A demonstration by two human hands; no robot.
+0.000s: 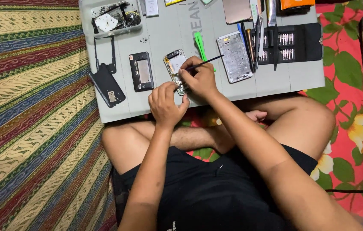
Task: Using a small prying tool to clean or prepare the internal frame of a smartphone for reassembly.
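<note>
1. Right hand [200, 79]: closed in a pen grip around a thin black pointed tool [202, 63]; its tip is down on the opened smartphone chassis with exposed gold-and-white internals [175, 64].
2. Left hand [164, 105]: loosely curled, fingertips pinching and steadying the chassis at its near end.
3. The chassis lies on the grey rectangular work mat [164, 34], near its front edge, above the person's crossed legs.
4. Done, judging by the layout: the dark back cover [107, 87], black rectangular frame [104, 53], black inner panel [141, 71] and silver mid-plate [234, 56] lie detached on the mat; loose parts fill the clear plastic tray [115, 17].
5. Left: work inside the chassis appears unfinished. The black roll-out screwdriver bit kit [292, 45] and green plastic pry tool [199, 45] lie within reach.
</note>
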